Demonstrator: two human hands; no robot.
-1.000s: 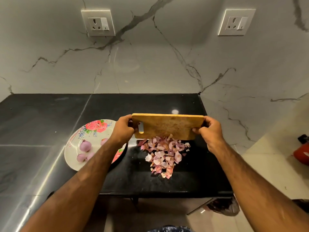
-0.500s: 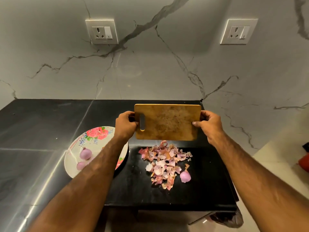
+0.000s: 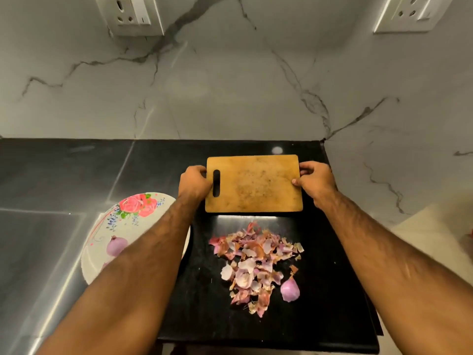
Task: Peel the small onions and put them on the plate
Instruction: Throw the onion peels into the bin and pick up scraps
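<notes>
A wooden cutting board point(image 3: 253, 184) is held over the back of the black counter. My left hand point(image 3: 194, 184) grips its handle end and my right hand point(image 3: 313, 181) grips its right edge. In front of the board lies a pile of pink onion skins point(image 3: 256, 262). One peeled small onion point(image 3: 290, 290) rests at the pile's lower right. A floral white plate point(image 3: 122, 226) sits at the left, partly hidden by my left forearm, with a peeled onion point(image 3: 116, 245) on it.
The black counter point(image 3: 332, 290) ends at a front edge near me and a right edge beside the marble wall point(image 3: 230, 85). Two wall sockets point(image 3: 133, 16) sit high on the wall. A steel-grey counter surface point(image 3: 38, 239) extends to the left.
The board has gone from tilted upright over the skins to a flatter position farther back. A peeled onion has appeared beside the pile. The camera has tipped down and closer.
</notes>
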